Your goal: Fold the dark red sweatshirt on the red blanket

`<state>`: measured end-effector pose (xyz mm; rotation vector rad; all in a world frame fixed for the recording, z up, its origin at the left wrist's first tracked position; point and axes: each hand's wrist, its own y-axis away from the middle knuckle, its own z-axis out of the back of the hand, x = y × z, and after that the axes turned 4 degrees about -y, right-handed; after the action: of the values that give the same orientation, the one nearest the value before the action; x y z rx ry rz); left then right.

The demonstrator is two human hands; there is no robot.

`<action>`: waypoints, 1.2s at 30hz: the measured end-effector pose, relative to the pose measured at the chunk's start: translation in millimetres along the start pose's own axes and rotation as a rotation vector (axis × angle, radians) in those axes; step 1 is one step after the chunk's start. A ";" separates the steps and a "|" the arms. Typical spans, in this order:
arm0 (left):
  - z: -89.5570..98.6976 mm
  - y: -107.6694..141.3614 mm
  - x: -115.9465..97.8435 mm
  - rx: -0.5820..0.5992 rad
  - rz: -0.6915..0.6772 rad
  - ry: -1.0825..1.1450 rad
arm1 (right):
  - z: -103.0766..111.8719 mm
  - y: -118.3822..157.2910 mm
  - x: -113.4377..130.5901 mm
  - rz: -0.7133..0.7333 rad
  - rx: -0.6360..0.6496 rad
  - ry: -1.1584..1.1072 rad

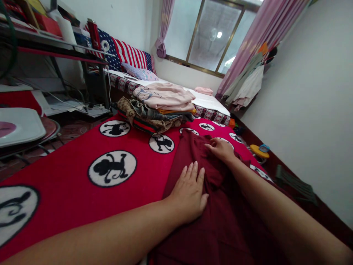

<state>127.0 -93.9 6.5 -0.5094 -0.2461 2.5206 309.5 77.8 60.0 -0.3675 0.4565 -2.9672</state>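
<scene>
A dark maroon garment (pixel 201 235) lies spread over a red blanket (pixel 68 176) printed with black monkey figures in white circles. My left hand (pixel 189 195) rests palm down on the garment, its fingers stretched out. Farther up the cloth, my right hand (pixel 221 149) has its thumb and fingers drawn together on a fold of it. Some rumpled fabric bunches between the two hands. Beyond them sits a stack of folded clothes (pixel 165 97), with a pale pink top uppermost and patterned brown cloth at the bottom.
At the back, a second bed (pixel 217 105) stands under the window. A desk (pixel 60 51) carries a red thermos (pixel 93 35) and boxes. A white-seated chair (pixel 22 127) is at left. Along the right wall are hanging clothes (pixel 248 86) and a yellow stool (pixel 259 151).
</scene>
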 end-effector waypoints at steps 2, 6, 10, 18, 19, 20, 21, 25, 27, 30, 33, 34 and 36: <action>-1.5 0.1 0.4 -0.013 0.001 -0.014 | 18.2 16.0 -20.1 -0.030 0.137 0.160; -3.5 0.0 1.7 -0.036 0.017 -0.037 | 47.5 32.4 -43.7 -0.112 0.190 0.152; -3.9 -0.6 2.0 -0.033 0.007 -0.061 | 59.8 36.9 -45.9 -0.259 0.055 0.196; -3.7 0.6 1.0 -0.017 -0.012 -0.075 | 16.6 36.7 27.7 0.232 -0.076 0.207; -2.7 0.8 0.6 -0.017 -0.014 -0.068 | 9.4 32.7 39.7 0.296 -0.051 0.130; -1.5 1.1 0.2 -0.015 -0.014 -0.060 | 2.8 27.3 50.7 0.332 -0.026 0.067; -0.2 1.3 -0.3 -0.013 -0.015 -0.052 | -3.1 20.5 60.6 0.334 -0.020 0.021; 4.0 1.8 -2.0 -0.001 -0.019 -0.010 | -17.6 -17.5 88.0 0.176 -0.130 -0.084; 4.8 2.1 -2.3 0.004 -0.020 0.010 | -21.2 -37.4 97.5 0.102 -0.136 -0.101; 5.9 3.0 -2.1 0.022 -0.017 0.036 | -26.6 -58.5 111.0 0.056 -0.030 -0.025; 7.9 3.7 -2.0 0.047 -0.014 0.055 | -31.1 -69.2 121.5 0.099 0.122 0.125; 8.5 3.8 -2.0 0.053 -0.014 0.059 | -31.5 -72.2 122.9 0.110 0.151 0.163; 9.0 3.5 -2.2 0.054 -0.014 0.063 | -29.9 -79.6 120.8 0.073 0.142 0.174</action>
<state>123.4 -98.7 14.4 -0.5620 -0.1566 2.4862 179.3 143.3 83.5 -0.0770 0.2666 -2.9494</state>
